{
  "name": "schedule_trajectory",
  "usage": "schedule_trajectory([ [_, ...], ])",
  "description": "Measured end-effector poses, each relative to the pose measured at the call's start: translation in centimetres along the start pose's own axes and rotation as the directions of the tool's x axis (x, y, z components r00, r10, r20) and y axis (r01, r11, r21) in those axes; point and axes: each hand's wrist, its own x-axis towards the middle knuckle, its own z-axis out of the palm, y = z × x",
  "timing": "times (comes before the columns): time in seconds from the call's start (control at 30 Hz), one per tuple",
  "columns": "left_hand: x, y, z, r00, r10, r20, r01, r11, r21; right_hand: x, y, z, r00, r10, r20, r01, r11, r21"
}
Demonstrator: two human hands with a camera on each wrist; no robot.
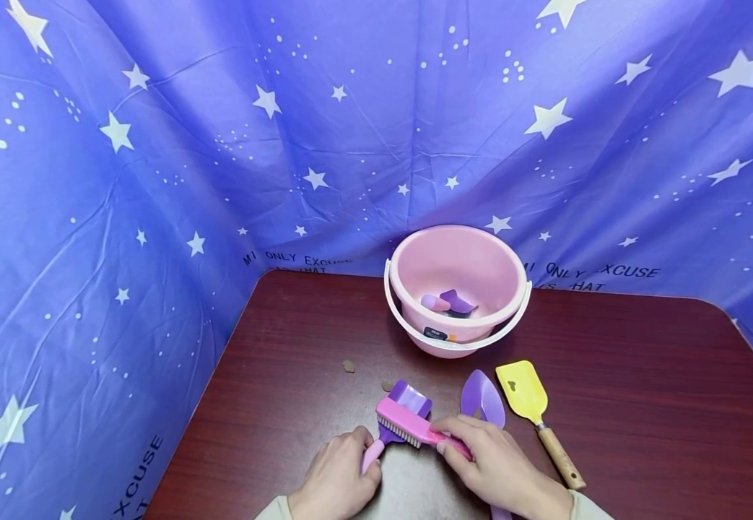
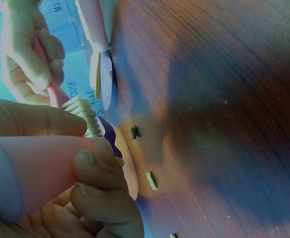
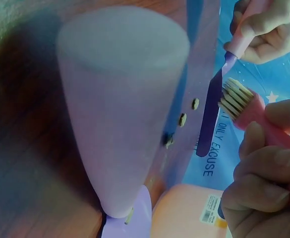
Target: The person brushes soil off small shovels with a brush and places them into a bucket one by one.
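My left hand point(image 1: 339, 473) grips the pink handle of a small purple shovel point(image 1: 410, 399), whose blade points away from me. In my right hand point(image 1: 489, 462) is a pink brush point(image 1: 408, 422), held by its handle with the pale bristles point(image 3: 235, 97) turned toward the shovel. The brush head lies across the shovel in the head view and hides part of the blade. Under my right forearm, a purple pointed trowel point(image 1: 482, 399) rests on the table, its handle mostly hidden in the head view; that pink handle point(image 3: 120, 114) looms large in the right wrist view.
A pink bucket point(image 1: 457, 253) with a white handle stands at the back, a purple tool point(image 1: 459, 300) inside it. To the right lies a yellow shovel point(image 1: 524, 390) with a wooden handle. Small dry bits point(image 1: 349, 366) lie on the brown table point(image 1: 272, 375). A blue star curtain point(image 1: 350, 130) hangs behind.
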Motion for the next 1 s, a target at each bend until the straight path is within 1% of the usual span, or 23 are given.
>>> schedule_trajectory([
  [0.13,0.0,0.1,-0.1,1.000,0.006,0.004,-0.006,1.000,0.003,0.0,0.1,0.1,1.000,-0.005,0.003,0.005,1.000,-0.009],
  [0.4,0.0,0.0,-0.2,1.000,0.012,0.021,-0.012,1.000,-0.001,0.0,0.6,-0.1,0.999,0.029,0.015,-0.028,0.998,-0.050],
  [0.7,-0.1,0.0,-0.1,1.000,0.029,0.008,-0.029,1.000,0.005,0.3,1.6,-0.4,0.998,0.065,-0.027,-0.067,0.992,-0.104],
  [0.9,-0.1,0.0,-0.2,1.000,0.021,0.015,-0.021,1.000,-0.005,0.3,2.1,-0.6,0.994,0.098,-0.056,-0.105,0.985,-0.134],
  [1.0,-0.2,0.1,-0.2,1.000,0.013,0.016,-0.013,1.000,-0.007,0.3,2.3,-0.7,0.993,0.104,-0.063,-0.111,0.986,-0.127],
])
